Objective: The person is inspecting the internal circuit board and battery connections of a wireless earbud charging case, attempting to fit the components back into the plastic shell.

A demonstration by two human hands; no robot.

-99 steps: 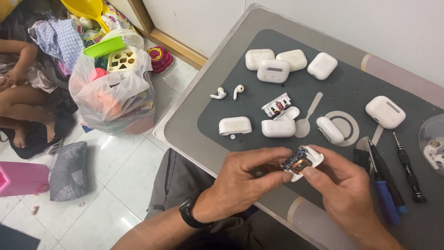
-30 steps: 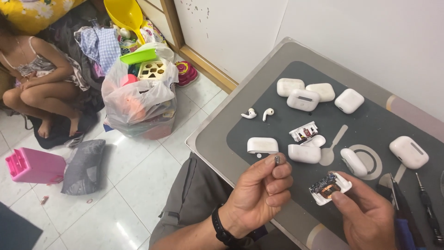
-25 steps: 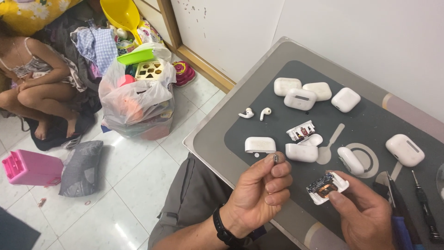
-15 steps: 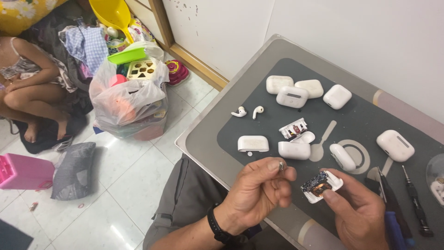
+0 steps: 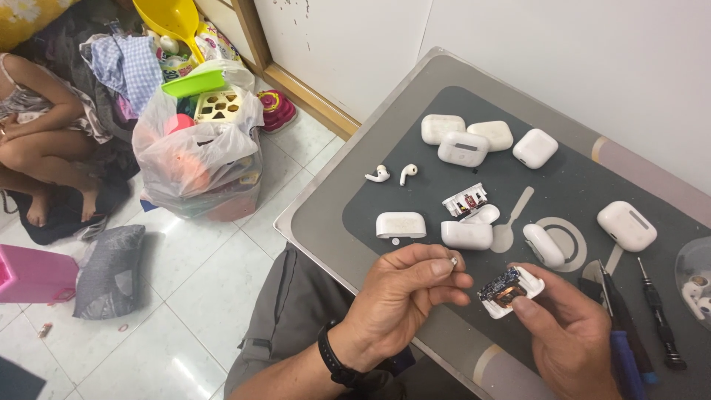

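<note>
The left hand (image 5: 404, 296) pinches a tiny pale part (image 5: 453, 261) in its fingers; the right hand (image 5: 570, 333) grips an opened white plastic case shell (image 5: 509, 289) — blue circuit board and copper coil exposed.

A home used as a small repair bench: beyond the fingers (image 5: 437, 268) a dark work mat (image 5: 563, 185) holds white earbud cases (image 5: 463, 148) and screwdrivers (image 5: 655, 318), while left of them a toy-filled plastic bag (image 5: 196, 159) sits on the tiled floor (image 5: 185, 296).
</note>
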